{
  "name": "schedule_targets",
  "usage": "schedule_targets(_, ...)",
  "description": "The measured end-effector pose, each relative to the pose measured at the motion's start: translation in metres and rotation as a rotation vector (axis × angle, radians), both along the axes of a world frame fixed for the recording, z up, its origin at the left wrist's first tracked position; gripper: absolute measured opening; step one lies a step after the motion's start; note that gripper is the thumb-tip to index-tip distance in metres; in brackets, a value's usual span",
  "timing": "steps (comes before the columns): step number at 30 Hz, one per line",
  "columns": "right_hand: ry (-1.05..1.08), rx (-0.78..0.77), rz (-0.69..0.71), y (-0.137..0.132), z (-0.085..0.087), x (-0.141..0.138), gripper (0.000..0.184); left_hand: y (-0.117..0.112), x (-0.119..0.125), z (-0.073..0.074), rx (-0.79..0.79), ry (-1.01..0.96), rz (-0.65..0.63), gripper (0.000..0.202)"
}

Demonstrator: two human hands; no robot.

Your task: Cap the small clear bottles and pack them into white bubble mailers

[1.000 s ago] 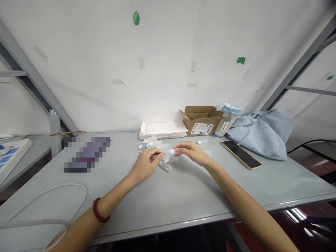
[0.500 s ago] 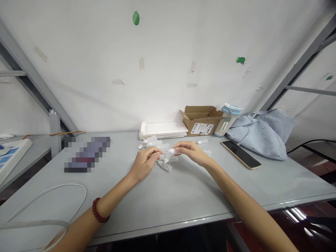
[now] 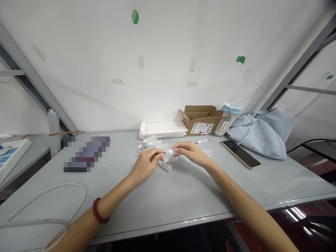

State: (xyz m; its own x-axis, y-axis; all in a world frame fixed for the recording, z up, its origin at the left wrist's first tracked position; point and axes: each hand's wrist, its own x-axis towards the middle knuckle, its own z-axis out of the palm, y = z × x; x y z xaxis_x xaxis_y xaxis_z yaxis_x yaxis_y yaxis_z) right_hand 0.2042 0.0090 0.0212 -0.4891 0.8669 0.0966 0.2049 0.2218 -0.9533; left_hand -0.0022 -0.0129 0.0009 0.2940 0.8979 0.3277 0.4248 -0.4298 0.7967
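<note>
Our left hand (image 3: pixel 147 162) and right hand (image 3: pixel 190 152) meet above the middle of the worktop (image 3: pixel 183 196). The fingertips of each are pinched onto one small white plastic piece (image 3: pixel 169 153) held between them, just near of a pile of clear pieces (image 3: pixel 151 141). A phone (image 3: pixel 240 153) lies to the right.

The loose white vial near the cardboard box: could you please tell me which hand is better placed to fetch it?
Right, probably: the right hand lies close beside the vial, the left hand farther off. Both pinch a small clear piece between them.
</note>
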Motion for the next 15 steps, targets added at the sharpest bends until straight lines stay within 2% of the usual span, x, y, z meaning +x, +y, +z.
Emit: schedule_targets(15, -0.089, 0.036, 0.041, -0.0016, 0.0010, -0.0001, 0.025, -0.0022, 0.0009, 0.0006, 0.033, 0.027, -0.022, 0.023)
